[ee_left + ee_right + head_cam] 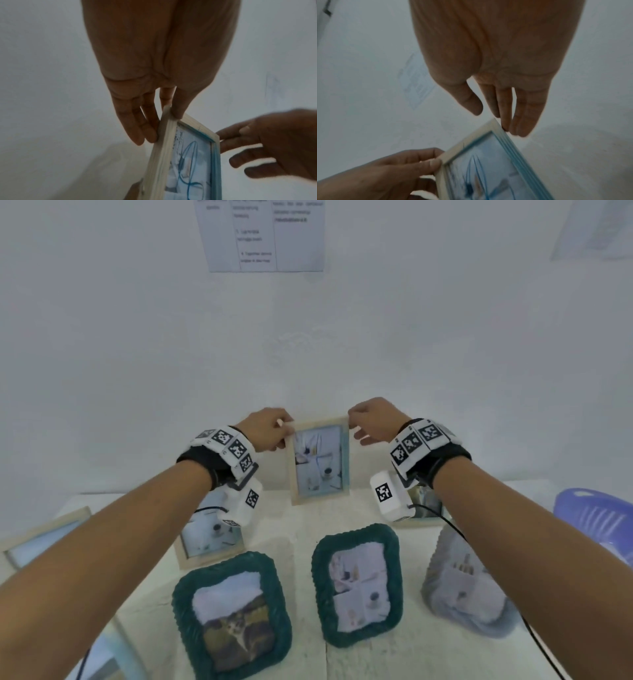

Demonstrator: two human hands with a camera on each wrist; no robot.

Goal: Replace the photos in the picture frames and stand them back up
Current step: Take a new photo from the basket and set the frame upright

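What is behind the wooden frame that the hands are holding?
Behind the wooden frame only the bare white wall shows. The left hand pinches its top corner; the right hand's fingers reach behind the other. The frame's back and any stand are hidden.

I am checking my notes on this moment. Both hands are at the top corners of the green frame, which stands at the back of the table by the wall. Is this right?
Not quite. The frame is not green: it is the pale wooden frame, as the head view shows. The rest stands: the left hand and right hand are at its top corners, and it stands at the back of the table by the wall.
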